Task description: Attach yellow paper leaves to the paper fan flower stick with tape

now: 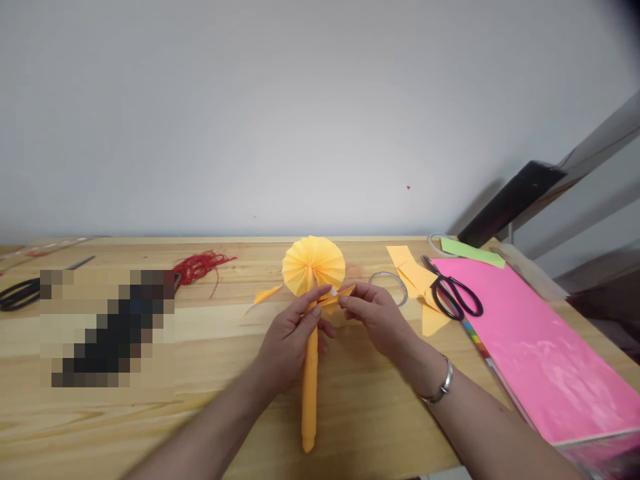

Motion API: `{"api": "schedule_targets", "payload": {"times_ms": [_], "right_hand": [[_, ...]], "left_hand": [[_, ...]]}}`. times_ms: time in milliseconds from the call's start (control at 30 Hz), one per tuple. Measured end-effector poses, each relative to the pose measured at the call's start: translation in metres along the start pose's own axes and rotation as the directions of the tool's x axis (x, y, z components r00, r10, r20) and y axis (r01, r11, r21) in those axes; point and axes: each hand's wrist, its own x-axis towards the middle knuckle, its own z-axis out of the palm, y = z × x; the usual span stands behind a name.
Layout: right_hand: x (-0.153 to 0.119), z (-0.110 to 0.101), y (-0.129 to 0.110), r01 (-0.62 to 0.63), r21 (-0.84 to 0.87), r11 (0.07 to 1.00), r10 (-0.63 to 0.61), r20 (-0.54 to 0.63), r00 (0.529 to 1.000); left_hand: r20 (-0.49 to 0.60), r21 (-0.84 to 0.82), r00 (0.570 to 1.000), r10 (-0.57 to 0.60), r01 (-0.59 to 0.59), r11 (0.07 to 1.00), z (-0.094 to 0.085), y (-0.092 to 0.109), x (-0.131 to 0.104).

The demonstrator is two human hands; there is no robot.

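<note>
A round, pleated yellow-orange paper fan [314,260] stands at the top of a rolled orange paper tube [310,400]. My left hand [293,330] is closed around the tube's upper part, just below the pleated disc. Between the thumb and fingers of my right hand [377,313] is the tip of a small folded orange paper piece [343,293], with a white patch showing near its inner end. That inner end meets the tube beside my left fingertips; whether it is fastened there I cannot tell. A loose orange paper scrap [268,293] lies left of the disc.
At right lie a tape roll [403,288], orange paper cuttings [413,270], black-handled scissors [457,298], a pink paper pack [535,347] and a green strip [473,253]. Leftward are red string [200,267], a blurred-out dark object [110,333] and other scissors [25,291]. A wall stands behind.
</note>
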Motion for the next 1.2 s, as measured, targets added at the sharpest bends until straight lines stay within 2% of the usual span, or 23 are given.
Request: {"api": "schedule_targets", "payload": {"times_ms": [300,733,967,1200], "right_hand": [[-0.0016,0.0005,-0.0030,0.016,-0.025,1.000,-0.016,-0.012,1.000],[0.0005,-0.0003,-0.0003,0.029,-0.056,0.998,-0.030,-0.028,0.999],[0.0013,-0.0016,0.0010,0.018,-0.012,1.000,-0.017,0.054,0.998],[0.0008,-0.0017,0.0012,-0.006,0.004,1.000,0.006,0.044,0.999]], "left_hand": [[-0.025,-0.003,1.000,-0.003,0.003,1.000,0.0001,0.0001,0.0006],[0.031,0.008,0.999,0.014,-0.014,1.000,-0.0027,-0.0020,0.0008],[0.036,-0.027,0.999,0.012,-0.011,1.000,-0.0027,-0.0025,0.0004],[0.023,-0.015,1.000,0.002,-0.001,1.000,-0.0017,-0.0012,-0.0005]]}}
